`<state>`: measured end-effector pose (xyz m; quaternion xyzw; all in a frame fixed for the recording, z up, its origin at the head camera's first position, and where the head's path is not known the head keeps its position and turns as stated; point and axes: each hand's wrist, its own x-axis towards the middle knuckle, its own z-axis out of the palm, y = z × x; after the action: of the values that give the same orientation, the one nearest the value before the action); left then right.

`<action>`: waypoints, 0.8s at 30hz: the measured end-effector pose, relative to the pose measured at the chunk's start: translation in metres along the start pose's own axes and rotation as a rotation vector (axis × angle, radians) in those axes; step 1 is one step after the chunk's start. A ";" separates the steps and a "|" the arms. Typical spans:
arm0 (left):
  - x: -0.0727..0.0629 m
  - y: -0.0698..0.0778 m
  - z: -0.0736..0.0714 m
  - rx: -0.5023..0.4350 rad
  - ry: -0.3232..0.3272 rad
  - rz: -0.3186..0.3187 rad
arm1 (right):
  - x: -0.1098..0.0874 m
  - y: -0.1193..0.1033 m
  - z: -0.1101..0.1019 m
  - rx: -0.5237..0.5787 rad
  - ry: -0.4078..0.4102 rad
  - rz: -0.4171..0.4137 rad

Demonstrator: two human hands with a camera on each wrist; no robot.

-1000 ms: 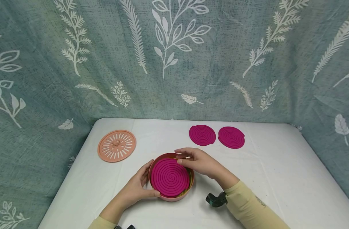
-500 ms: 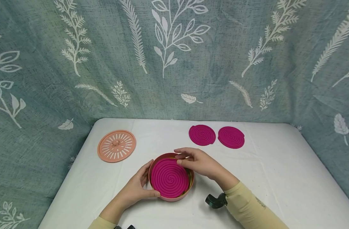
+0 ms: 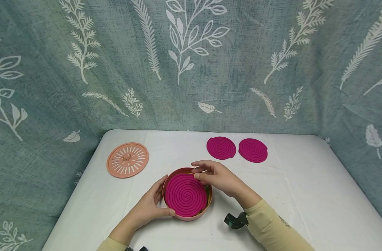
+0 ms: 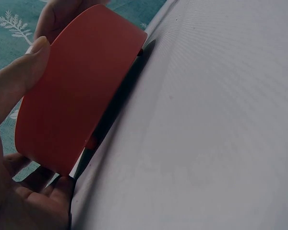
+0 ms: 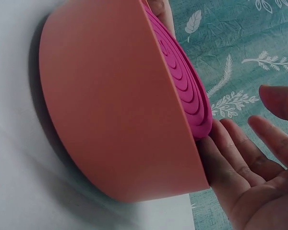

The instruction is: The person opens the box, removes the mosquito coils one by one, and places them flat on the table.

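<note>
In the head view a magenta mosquito coil [image 3: 186, 195] lies on top in a round coral tin [image 3: 191, 218]. Yellowish bits show at the tin's right inner side. My left hand [image 3: 151, 205] grips the tin's left side, thumb at the near rim and fingers round the far left. At the upper right rim is my right hand [image 3: 214, 176], its thumb apart from its fingers. The right wrist view has the coil [image 5: 182, 81] standing tilted above the rim, the right fingers [image 5: 223, 160] behind the rim by its edge and the thumb off it.
A coral slotted lid [image 3: 139, 164] lies at the back left of the white table [image 3: 303, 195]. Two more magenta coils, one left [image 3: 221, 148] and one right [image 3: 253, 150], lie side by side at the back. A leaf-patterned green curtain [image 3: 191, 97] hangs behind.
My right hand has risen very slightly at the rim. The left hand, tin and coil stay almost still.
</note>
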<state>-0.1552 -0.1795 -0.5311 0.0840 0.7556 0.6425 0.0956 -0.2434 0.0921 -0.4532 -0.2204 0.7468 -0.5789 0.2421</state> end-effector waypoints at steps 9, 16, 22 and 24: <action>0.000 0.001 0.000 -0.008 -0.005 -0.002 | 0.000 0.002 -0.001 -0.011 -0.025 -0.012; 0.001 0.002 -0.001 -0.012 -0.003 -0.001 | 0.001 0.001 -0.003 -0.021 -0.047 -0.015; 0.003 0.003 -0.003 -0.018 -0.007 -0.004 | 0.003 -0.001 -0.003 -0.006 -0.062 -0.007; 0.004 0.004 -0.003 -0.020 -0.008 -0.005 | 0.003 -0.002 -0.003 0.000 -0.071 0.001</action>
<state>-0.1596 -0.1809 -0.5270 0.0835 0.7489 0.6496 0.1011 -0.2479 0.0922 -0.4509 -0.2406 0.7377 -0.5707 0.2688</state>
